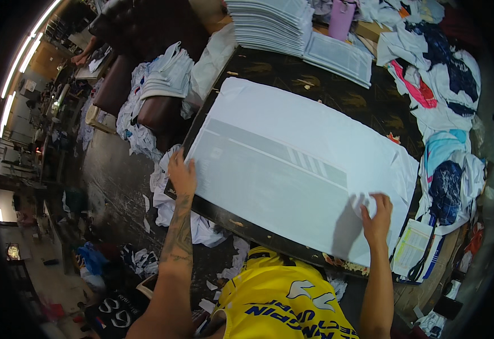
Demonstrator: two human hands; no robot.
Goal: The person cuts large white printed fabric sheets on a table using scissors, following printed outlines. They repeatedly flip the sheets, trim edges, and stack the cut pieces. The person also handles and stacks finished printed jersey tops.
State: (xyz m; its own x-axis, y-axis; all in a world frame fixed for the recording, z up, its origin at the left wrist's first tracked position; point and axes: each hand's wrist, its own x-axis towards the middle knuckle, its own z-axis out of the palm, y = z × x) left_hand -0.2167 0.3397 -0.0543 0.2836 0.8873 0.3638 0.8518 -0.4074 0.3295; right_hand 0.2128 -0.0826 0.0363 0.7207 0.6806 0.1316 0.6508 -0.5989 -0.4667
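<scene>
A large white sheet [365, 135], apparently fabric, lies spread over a dark patterned table. On it rests a pale grey-white panel [269, 175] with a grey band and several slanted white stripes. My left hand [182, 174] is at the left edge of the panel, its fingers stretched out and the thumb apart. Whether its fingertips touch the sheet I cannot tell. Over the right part of the sheet my right hand [377, 219] hovers with bent fingers and thumb spread, nothing between them, and its shadow falls on the panel.
Stacked folded pale sheets [272, 28] stand at the table's back, beside a purple tumbler [342, 20]. Piled clothes [447, 73] line the right side. Papers [413, 243] lie at the near right corner. A dark red chair [165, 116] holding folded cloth [167, 73] stands left.
</scene>
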